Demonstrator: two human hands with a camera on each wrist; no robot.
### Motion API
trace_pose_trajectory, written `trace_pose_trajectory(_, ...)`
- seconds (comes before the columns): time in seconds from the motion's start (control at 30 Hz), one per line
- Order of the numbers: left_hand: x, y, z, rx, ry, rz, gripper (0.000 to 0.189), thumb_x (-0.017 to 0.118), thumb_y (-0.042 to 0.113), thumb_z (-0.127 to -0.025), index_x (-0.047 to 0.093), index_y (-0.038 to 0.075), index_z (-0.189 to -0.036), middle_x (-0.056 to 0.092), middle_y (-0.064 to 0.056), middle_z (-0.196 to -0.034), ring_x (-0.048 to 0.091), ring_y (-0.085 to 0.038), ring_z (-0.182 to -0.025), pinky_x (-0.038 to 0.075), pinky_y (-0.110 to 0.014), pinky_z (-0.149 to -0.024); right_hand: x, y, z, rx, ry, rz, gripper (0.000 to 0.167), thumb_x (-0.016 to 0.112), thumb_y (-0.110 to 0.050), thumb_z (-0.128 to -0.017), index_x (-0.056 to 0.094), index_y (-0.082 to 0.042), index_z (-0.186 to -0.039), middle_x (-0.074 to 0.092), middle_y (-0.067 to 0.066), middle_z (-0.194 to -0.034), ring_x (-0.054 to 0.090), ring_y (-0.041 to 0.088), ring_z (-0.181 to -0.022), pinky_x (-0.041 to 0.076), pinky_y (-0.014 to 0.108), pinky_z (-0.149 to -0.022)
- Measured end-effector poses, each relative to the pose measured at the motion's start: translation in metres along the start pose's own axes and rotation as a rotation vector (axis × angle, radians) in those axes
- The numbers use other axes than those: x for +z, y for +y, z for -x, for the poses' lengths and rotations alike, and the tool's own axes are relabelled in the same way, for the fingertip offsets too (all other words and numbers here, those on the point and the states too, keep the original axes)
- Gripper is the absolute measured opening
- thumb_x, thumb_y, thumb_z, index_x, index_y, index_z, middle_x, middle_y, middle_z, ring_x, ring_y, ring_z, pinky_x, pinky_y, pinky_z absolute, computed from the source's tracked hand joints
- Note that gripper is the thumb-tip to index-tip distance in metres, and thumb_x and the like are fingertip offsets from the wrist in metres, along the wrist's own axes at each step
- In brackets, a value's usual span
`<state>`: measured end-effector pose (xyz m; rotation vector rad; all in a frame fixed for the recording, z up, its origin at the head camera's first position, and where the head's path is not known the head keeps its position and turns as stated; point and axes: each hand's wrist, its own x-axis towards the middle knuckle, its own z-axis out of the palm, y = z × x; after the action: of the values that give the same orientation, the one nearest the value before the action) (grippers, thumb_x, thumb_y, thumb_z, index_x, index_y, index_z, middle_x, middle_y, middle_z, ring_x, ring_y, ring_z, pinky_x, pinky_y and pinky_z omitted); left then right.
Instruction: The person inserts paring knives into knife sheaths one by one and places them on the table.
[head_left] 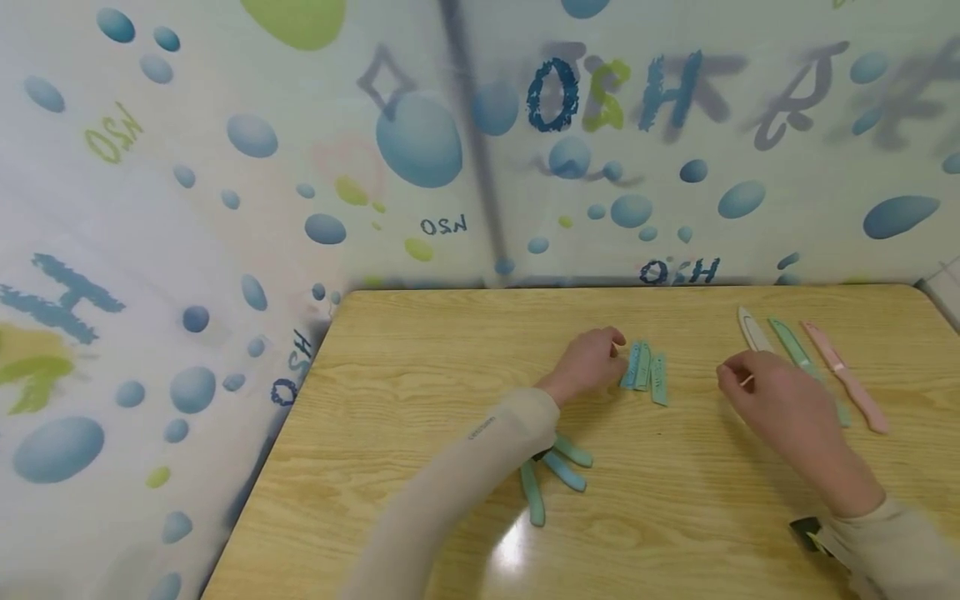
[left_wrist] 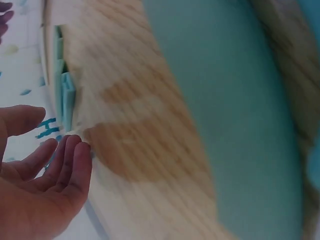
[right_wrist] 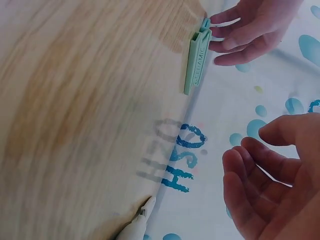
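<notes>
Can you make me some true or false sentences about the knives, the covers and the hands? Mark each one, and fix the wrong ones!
1. The white knife is nearer the right hand than the left hand. True.
2. In the head view, the pink knife lies to the right of the white knife. True.
3. The right hand is gripping the pink knife. False: it holds nothing.
4. Covers lie by the left hand. True.
5. All the covers are pink. False: they are blue and green.
</notes>
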<state>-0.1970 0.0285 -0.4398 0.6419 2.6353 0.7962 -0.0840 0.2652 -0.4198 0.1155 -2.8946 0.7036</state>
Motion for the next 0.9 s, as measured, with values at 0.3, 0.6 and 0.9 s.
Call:
trace_pose_trajectory(0.3, 0.010, 0.009, -0.008, -0.025, -0.003, -0.194, 0.035, 0.066, 0.024, -0.102, 0.062, 0.011, -0.134, 0.064, -0.002, -0.123, 0.058, -0.009, -0.096, 0.050, -0.019, -0.081, 0.006, 0.000, 0.001, -0.025, 0.042, -0.001, 0.023, 0.064, -0.019, -0.101, 0.073, 0.001, -0.105, 0.072, 0.013, -0.085, 0.060, 0.017, -0.060, 0.040, 0.031, -0.040)
trace_pose_trajectory(0.6, 0.014, 0.012, -0.008, -0.040, -0.016, -0.292, 0.034, 0.066, 0.029, -0.102, 0.063, 0.011, -0.131, 0.061, -0.002, -0.118, 0.057, -0.010, -0.097, 0.050, -0.020, -0.081, 0.009, 0.000, 0.001, -0.030, 0.052, 0.003, 0.019, 0.066, -0.015, -0.099, 0.072, 0.002, -0.103, 0.071, 0.013, -0.085, 0.061, 0.019, -0.060, 0.041, 0.030, -0.041)
trace_pose_trajectory(0.9, 0.007, 0.001, -0.006, -0.053, -0.015, -0.291, 0.025, 0.064, 0.024, -0.104, 0.071, 0.009, -0.123, 0.064, -0.001, -0.114, 0.057, -0.011, -0.102, 0.051, -0.020, -0.087, 0.009, 0.001, 0.001, -0.025, 0.037, 0.000, 0.019, 0.066, -0.015, -0.100, 0.072, 0.003, -0.105, 0.072, 0.013, -0.084, 0.062, 0.021, -0.062, 0.042, 0.031, -0.041)
